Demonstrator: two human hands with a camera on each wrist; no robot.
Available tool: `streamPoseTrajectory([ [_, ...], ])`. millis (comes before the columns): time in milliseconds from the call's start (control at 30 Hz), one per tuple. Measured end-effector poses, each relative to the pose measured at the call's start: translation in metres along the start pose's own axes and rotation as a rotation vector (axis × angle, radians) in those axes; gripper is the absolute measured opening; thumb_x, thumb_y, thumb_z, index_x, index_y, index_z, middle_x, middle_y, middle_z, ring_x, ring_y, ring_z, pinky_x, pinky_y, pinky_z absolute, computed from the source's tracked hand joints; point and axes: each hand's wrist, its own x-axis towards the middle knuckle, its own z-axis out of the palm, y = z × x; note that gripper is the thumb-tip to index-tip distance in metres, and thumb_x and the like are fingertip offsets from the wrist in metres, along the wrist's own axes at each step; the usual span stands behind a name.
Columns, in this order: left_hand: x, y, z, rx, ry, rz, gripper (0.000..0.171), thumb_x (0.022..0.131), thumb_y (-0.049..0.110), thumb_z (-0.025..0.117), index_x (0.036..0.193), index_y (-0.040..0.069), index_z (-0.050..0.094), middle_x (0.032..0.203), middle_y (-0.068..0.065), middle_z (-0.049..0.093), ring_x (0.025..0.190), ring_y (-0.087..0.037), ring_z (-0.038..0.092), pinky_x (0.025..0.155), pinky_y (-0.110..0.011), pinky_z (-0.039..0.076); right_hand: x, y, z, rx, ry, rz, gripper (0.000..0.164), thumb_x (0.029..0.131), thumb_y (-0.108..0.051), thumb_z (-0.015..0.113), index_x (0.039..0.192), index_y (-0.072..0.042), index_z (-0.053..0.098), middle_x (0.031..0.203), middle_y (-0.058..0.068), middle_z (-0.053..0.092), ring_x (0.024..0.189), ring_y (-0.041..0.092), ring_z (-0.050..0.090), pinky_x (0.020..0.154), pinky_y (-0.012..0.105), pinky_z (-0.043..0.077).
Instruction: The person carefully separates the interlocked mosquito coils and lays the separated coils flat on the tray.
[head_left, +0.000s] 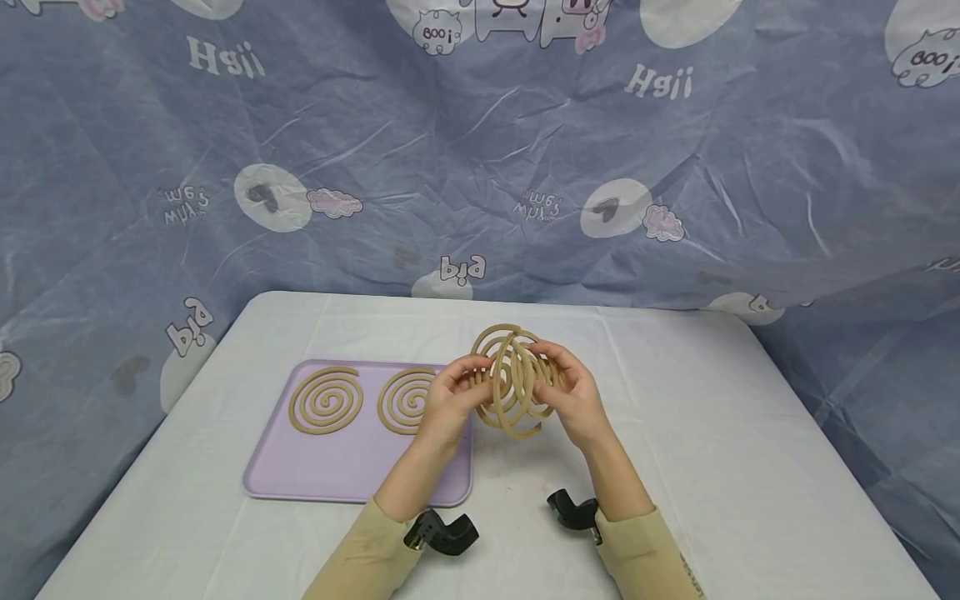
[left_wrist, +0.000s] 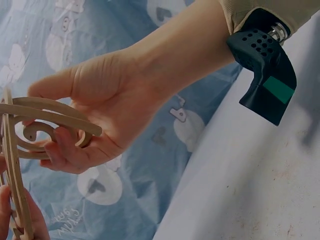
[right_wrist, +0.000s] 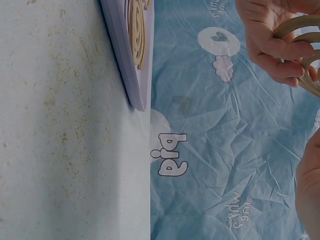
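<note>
A pair of tan mosquito coils (head_left: 515, 375), crossed through each other at an angle, is held up above the table. My left hand (head_left: 447, 408) pinches the coils from the left side, thumb in front and fingers behind. From the other side my right hand (head_left: 576, 404) grips them between thumb and fingers. In the left wrist view, the left hand (left_wrist: 107, 87) has its fingers around one coil (left_wrist: 62, 117), while the other coil stands nearly edge-on. Two more coils lie flat on a lilac tray (head_left: 337, 475): a left coil (head_left: 327, 402) and a right coil (head_left: 405, 402), partly hidden by my left hand.
The tray lies at the left on a white-covered table (head_left: 712, 467). Brownish crumbs (right_wrist: 65, 135) dot the cloth. Behind the table hangs a blue patterned curtain (head_left: 450, 167). Black camera mounts sit on the left wrist (head_left: 442, 533) and right wrist (head_left: 573, 510).
</note>
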Motion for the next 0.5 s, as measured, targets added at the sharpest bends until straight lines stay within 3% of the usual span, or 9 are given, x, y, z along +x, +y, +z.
streamPoseTrajectory([
  [267, 0.002, 0.004, -0.008, 0.034, -0.028, -0.027, 0.036, 0.071, -0.012, 0.067, 0.104, -0.002, 0.056, 0.089, -0.007, 0.053, 0.071, -0.012, 0.055, 0.063, -0.020, 0.049, 0.000, -0.004, -0.007, 0.005, -0.046, 0.051, 0.042, 0.081, 0.012, 0.058, 0.121, 0.003, 0.048, 0.121, 0.011, 0.046, 0.097, 0.013, 0.056, 0.075, 0.019, 0.051],
  [500, 0.005, 0.007, -0.017, 0.006, -0.142, -0.032, 0.037, 0.072, -0.019, 0.062, 0.089, 0.014, 0.064, 0.094, -0.007, 0.057, 0.068, -0.010, 0.058, 0.061, -0.020, 0.050, -0.001, -0.007, -0.011, 0.034, -0.142, 0.074, 0.037, 0.081, 0.009, 0.061, 0.114, -0.005, 0.050, 0.117, 0.008, 0.048, 0.099, 0.013, 0.055, 0.080, 0.022, 0.049],
])
